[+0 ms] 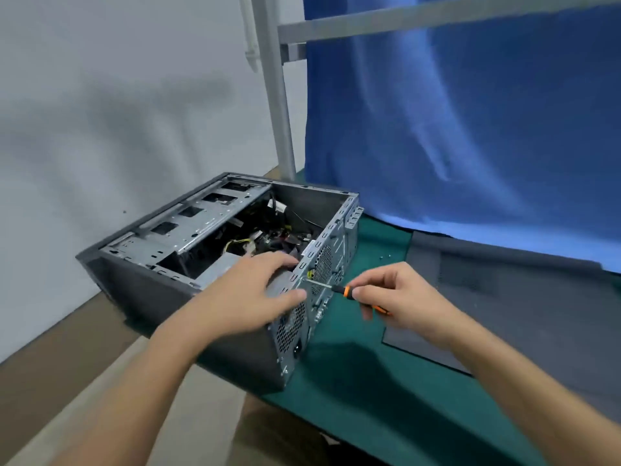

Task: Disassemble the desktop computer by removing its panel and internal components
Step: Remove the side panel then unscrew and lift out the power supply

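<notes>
Green matting (353,398) covers the bench, with a pale wall behind on the left and a rumpled blue cloth (470,112) hanging from a grey metal frame (279,95) on the right. On the matting the computer case (141,284) lies on its side, its open top showing punched steel drive bays and tangled cables. Its dark, flat side panel (504,297) lies apart to the right. The left hand (258,290) rests with loosely spread fingers on the grey box at the case's rear corner, thumb against the perforated rear plate. The right hand (400,297) pinches the orange-and-black handle of a screwdriver (342,290), whose thin shaft reaches left to touch that plate just beside the thumb.
</notes>
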